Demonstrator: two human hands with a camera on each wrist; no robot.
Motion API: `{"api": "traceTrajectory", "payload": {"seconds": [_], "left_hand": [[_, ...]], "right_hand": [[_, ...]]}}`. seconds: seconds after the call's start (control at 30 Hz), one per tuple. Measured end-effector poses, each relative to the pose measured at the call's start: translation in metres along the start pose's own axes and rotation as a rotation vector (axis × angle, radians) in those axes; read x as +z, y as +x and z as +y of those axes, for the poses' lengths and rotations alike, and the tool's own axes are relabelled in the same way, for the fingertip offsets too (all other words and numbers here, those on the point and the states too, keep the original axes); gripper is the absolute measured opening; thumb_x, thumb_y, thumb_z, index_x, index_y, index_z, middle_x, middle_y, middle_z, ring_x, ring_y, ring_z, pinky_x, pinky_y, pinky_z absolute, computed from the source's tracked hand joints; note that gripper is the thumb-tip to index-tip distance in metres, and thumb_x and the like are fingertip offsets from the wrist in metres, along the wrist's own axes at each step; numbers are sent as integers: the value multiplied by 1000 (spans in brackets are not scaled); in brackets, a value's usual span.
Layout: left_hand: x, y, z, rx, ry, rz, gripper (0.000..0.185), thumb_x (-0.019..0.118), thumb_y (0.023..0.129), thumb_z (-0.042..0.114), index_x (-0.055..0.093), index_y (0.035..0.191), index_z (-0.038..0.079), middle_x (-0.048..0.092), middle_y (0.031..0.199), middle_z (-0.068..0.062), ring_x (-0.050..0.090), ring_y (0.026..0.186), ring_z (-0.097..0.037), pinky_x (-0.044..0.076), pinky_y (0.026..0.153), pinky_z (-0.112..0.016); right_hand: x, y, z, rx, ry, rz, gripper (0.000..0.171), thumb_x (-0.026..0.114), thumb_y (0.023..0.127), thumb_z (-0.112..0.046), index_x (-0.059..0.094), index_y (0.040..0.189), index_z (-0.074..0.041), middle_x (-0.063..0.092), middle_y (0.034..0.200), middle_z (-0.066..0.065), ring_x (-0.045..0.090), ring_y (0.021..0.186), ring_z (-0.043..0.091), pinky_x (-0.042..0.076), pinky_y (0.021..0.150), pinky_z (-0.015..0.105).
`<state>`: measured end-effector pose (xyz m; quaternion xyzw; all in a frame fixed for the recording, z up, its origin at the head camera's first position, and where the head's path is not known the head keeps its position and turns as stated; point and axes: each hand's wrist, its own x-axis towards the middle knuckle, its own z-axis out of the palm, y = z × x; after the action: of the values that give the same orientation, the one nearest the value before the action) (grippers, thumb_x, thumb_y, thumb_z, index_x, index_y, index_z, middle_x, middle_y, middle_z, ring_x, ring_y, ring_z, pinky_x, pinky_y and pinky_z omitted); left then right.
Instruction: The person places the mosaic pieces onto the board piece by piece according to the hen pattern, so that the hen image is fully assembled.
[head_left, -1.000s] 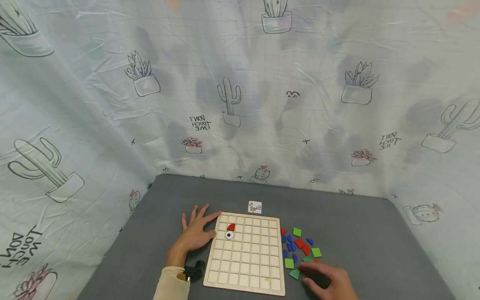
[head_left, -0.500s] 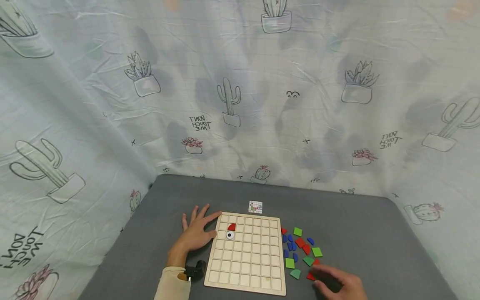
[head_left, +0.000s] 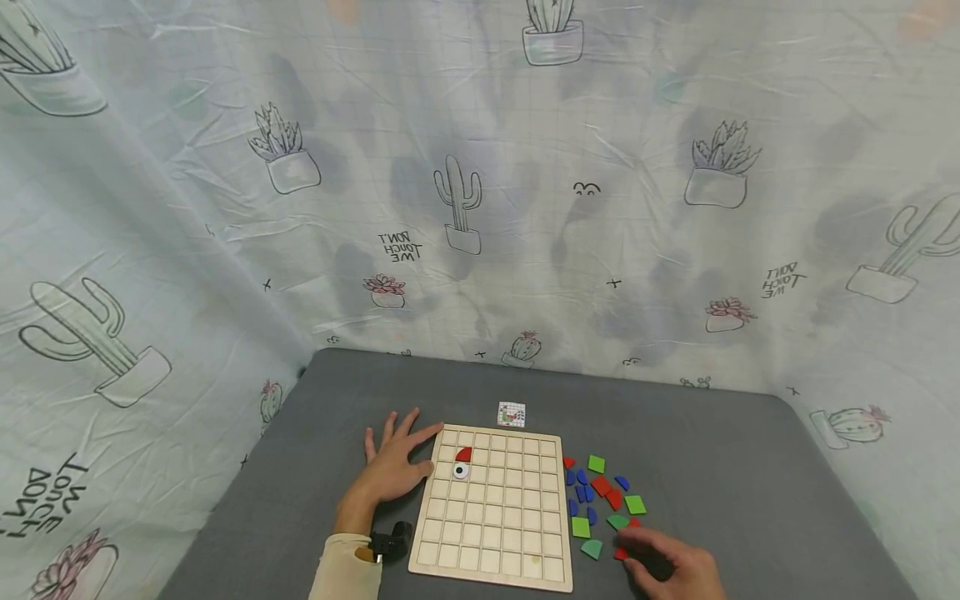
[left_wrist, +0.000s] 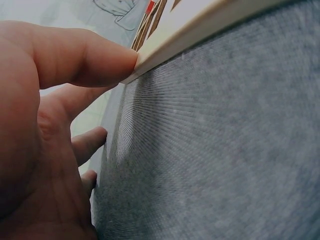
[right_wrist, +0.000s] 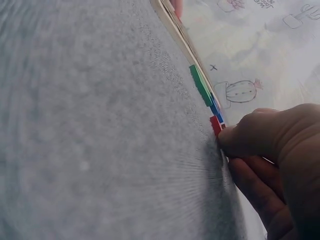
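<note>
While the right hand: it lies at the near right corner of the bench [head_left: 750, 467], and its grip [head_left: 678, 571] has the fingertips closed around a red piece [head_left: 621, 553]; the wrist view shows the thumb touching this piece [right_wrist: 215, 124], which lies flat on the grey cloth.
Left hand: the grip [head_left: 393, 467] is spread flat, the fingers straight, and the index finger [left_wrist: 85, 62] presses against the far left edge of the wooden board [head_left: 491, 508].
Place of the red piece: at the fingertips of the right grip, at the near end of the loose pile [head_left: 600, 500], between a green piece [head_left: 591, 547] and the palm.
Risk of slipping: the piece looks thin and low, so the fingertips could slide over it and only push it along the cloth.
Risk for the neighbours: green and blue pieces lie just beside the right grip, so a wide movement could scatter them.
Risk for the board: if the left grip lifts, the board could shift, and the red quarter-circle [head_left: 464, 454] and the eye piece [head_left: 461, 472] could leave their cells.
</note>
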<state>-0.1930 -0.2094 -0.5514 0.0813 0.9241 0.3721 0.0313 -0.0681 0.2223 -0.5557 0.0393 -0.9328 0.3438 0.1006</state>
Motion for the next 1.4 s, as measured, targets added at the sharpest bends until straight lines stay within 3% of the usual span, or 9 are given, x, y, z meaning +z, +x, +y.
{"api": "traceTrajectory", "payload": {"seconds": [0.23,0.63,0.8,0.93,1.17,1.4], "left_hand": [[-2,0,0,2,-4,-5,64,71,98,13,61,160,23,24,181,-20,-1,169,-53,-21,125,-77],[-2,0,-1,5,0,1,63,71,98,13,61,160,24,24,182,-19,0,169,-52,-21,125,-77],[-3,2,-1,5,5,14,63,72,97,13,62,159,23,25,181,-21,0,169,-53,-21,126,-77],[-2,2,-1,1,6,11,63,72,98,13,62,159,23,25,181,-20,0,169,-52,-21,126,-76],[-1,0,-1,3,-3,6,62,73,98,13,63,158,24,25,181,-20,0,169,-53,-21,126,-77],[-1,-2,0,11,-9,13,63,74,97,13,63,157,25,26,181,-20,0,169,-54,-20,126,-78]], "right_hand": [[2,2,-2,-27,-15,17,41,99,72,-7,83,102,-30,79,94,-21,72,85,-7,64,78,26],[-1,7,-3,-114,-1,19,41,96,72,0,84,104,-23,81,95,-16,72,84,-7,65,74,26],[-7,16,-14,-101,61,40,41,94,74,6,85,105,-19,83,96,-11,73,83,-5,65,73,24],[-9,25,-20,-84,50,45,40,94,76,5,86,106,-21,83,99,-15,75,87,-3,66,76,25],[2,39,-27,-231,58,94,41,95,76,2,86,109,-20,83,100,-16,77,89,0,67,75,31],[14,58,-45,-369,153,82,42,92,80,6,84,115,-14,85,105,-4,81,91,7,68,75,34]]}}
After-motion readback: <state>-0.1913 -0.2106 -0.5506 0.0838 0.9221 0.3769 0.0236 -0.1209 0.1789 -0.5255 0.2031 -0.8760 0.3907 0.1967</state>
